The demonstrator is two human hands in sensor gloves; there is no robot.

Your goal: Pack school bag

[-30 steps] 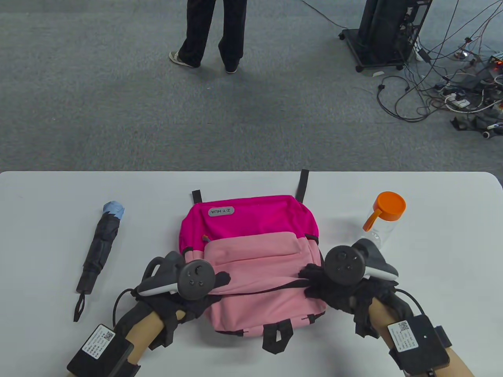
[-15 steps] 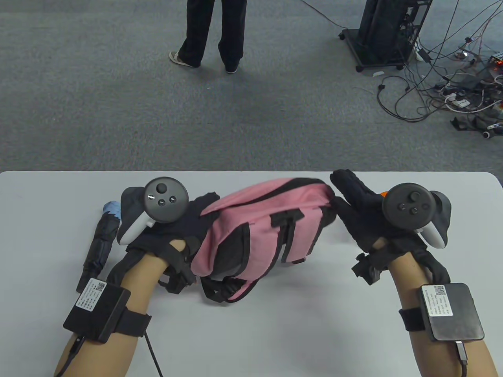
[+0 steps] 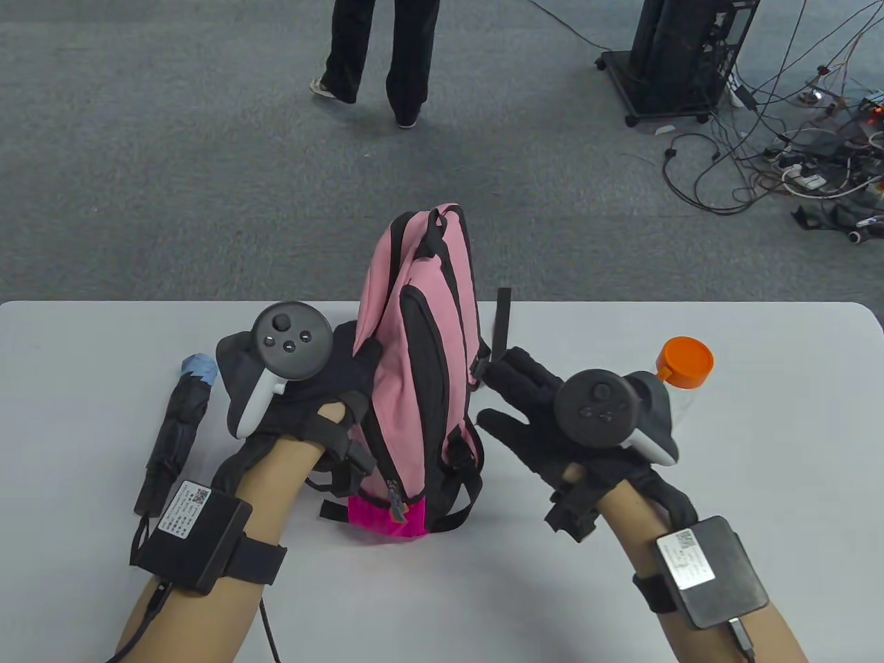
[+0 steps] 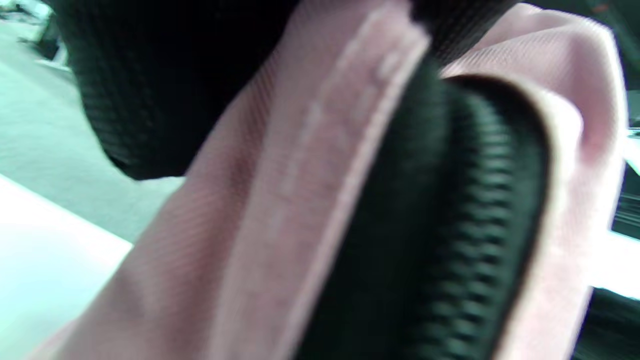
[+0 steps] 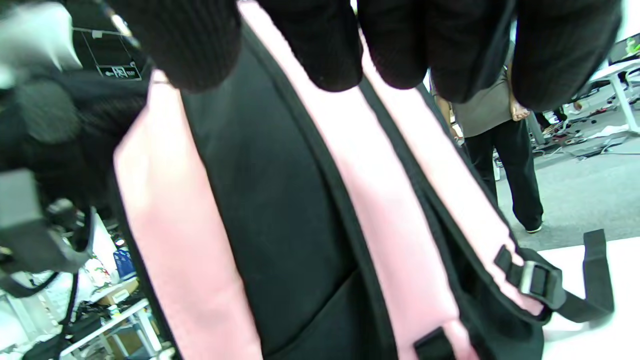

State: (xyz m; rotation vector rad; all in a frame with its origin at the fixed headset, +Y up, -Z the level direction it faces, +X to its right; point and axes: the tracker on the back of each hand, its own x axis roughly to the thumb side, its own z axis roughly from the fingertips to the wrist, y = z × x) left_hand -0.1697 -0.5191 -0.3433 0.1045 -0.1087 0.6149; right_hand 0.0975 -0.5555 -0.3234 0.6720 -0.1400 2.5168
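Since the earlier frame I stood the pink fabric backpack (image 3: 414,359) upright mid-table, left hand (image 3: 304,407) gripping it, right hand (image 3: 545,407) fingers spread wide, ready for packing.

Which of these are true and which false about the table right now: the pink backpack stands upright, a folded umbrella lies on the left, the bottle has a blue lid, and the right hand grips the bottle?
1. The backpack stands upright. True.
2. A folded umbrella lies left of it. True.
3. The bottle has a blue lid. False: the lid is orange.
4. The right hand grips the bottle. False: its fingers are spread by the backpack's strap side, while the left hand rests on the other side.
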